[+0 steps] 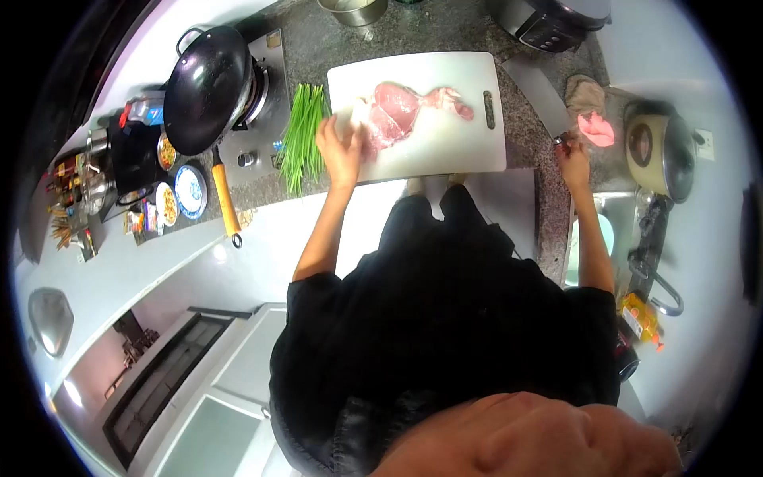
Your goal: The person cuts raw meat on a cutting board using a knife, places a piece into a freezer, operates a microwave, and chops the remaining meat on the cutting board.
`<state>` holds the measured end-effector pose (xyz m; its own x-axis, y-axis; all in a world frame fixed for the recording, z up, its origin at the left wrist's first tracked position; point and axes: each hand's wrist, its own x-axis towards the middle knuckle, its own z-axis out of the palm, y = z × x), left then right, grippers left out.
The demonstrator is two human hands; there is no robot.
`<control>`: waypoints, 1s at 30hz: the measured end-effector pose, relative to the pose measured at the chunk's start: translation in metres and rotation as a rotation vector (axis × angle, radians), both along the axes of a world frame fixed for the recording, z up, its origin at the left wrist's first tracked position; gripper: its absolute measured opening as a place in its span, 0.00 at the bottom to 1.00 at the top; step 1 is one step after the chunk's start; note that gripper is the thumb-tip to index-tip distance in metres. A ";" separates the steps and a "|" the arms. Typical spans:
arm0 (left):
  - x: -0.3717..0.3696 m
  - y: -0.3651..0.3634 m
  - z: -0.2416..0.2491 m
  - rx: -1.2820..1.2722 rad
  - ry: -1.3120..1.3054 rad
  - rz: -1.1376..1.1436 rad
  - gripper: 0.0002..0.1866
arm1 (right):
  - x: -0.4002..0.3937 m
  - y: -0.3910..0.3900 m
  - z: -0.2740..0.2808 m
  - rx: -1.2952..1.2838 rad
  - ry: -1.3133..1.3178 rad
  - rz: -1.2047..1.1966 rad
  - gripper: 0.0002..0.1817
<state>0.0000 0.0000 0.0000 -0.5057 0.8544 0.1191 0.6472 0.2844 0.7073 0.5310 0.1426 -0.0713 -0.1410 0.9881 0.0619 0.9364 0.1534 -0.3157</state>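
A white cutting board (pixel 429 159) lies on the counter in front of me. On it is raw pink meat (pixel 395 113), with a narrower piece stretching toward the board's handle slot. My left hand (pixel 342 153) rests at the board's left edge, fingers apart, fingertips close to the meat's lower left end. A bunch of green chives (pixel 304 143) lies right beside that hand. Off to the right, my right hand (pixel 575 165) is closed around the handle of a cleaver (pixel 536 94). Its broad blade lies over the counter, pointing away from me.
A black wok (pixel 208 87) sits on the stove at left, its wooden handle (pixel 225 199) pointing toward me. Small bowls and a patterned plate (pixel 191 191) stand beside it. A pink cloth (pixel 595 129), cooker (pixel 660 155) and sink (pixel 624 215) are at right.
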 end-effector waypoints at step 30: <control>0.113 0.123 -0.047 -0.468 0.346 -0.459 0.21 | -0.139 -0.041 0.135 -0.930 0.945 0.018 0.17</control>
